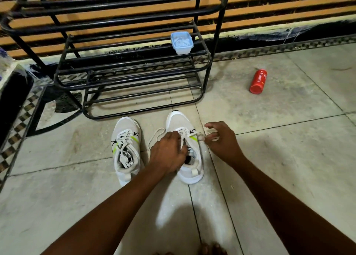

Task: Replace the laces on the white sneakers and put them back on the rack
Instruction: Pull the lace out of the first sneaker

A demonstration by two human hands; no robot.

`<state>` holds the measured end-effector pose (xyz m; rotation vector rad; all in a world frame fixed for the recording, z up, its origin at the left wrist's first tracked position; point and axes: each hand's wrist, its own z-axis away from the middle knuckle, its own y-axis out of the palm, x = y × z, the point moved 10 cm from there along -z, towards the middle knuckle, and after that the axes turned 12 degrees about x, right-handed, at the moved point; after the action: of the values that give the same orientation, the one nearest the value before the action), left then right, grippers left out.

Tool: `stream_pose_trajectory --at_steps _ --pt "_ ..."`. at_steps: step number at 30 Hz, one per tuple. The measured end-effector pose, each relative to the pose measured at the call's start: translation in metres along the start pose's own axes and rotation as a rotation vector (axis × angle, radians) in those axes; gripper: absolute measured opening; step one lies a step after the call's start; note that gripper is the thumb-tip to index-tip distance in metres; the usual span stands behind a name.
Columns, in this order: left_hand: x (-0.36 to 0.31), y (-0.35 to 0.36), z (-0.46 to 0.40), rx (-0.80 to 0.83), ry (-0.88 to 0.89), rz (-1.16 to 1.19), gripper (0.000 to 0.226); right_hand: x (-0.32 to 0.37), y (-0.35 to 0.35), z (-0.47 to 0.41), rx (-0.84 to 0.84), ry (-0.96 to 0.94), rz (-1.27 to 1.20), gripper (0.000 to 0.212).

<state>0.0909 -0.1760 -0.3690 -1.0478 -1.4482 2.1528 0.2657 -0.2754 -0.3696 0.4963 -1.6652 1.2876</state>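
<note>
Lacing up the right-side sneaker on the floor

Both white sneakers sit on the tiles right in front of the black rack. Left hand grips the lace over the tongue; right hand pinches the other end, kinda blurry. Red bottle lies off to the side.

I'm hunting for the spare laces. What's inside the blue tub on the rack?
Through the blue tub's lid, pale, looped shapes show, possibly laces. The lid blurs them, so it's uncertain.

Dim warm light — soft shadows below, right-hand blur, edges bowed.
</note>
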Motion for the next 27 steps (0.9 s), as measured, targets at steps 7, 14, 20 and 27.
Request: stream_pose_trajectory --at_steps 7,14,20,27 --pt "-0.003 -0.012 -0.014 -0.021 0.022 0.048 0.026 0.028 0.049 0.013 0.092 -0.084 0.135 0.036" --pt "0.007 -0.016 -0.031 0.1 -0.005 0.17 0.032 0.031 0.048 0.018 0.004 -0.126 0.298 0.032" --pt "-0.022 -0.022 -0.037 0.065 0.179 -0.13 0.013 0.033 0.045 0.015 -0.051 -0.04 0.324 0.016" --pt "-0.007 -0.029 -0.033 0.057 0.315 0.156 0.013 0.032 0.051 0.018 -0.111 -0.086 0.441 0.005"
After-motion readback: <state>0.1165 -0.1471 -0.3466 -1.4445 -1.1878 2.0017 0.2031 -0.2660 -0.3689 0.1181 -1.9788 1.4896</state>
